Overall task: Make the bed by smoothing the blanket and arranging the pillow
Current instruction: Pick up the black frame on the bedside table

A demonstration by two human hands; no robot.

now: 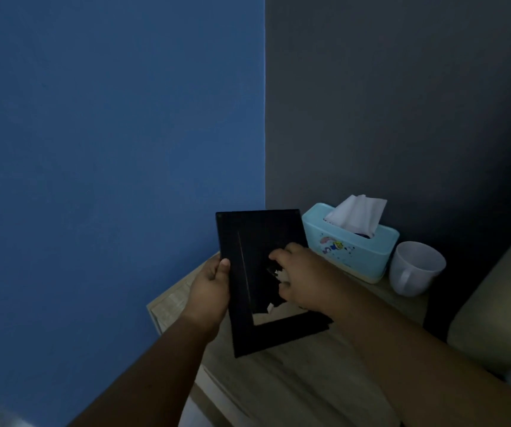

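A black picture frame point(257, 241) is held upright over a wooden bedside table point(294, 371), its back side toward me. My left hand point(211, 288) grips the frame's left edge with the thumb on the back. My right hand point(303, 278) rests on the back of the frame, fingers curled at a torn or folded stand piece near the middle. At the far right, a beige padded edge point(501, 303), likely the bed's headboard, shows. No blanket or pillow is in sight.
A light blue tissue box point(353, 251) with a tissue sticking out stands at the back of the table. A white mug point(414, 269) sits to its right. A blue wall is on the left, a dark grey wall behind.
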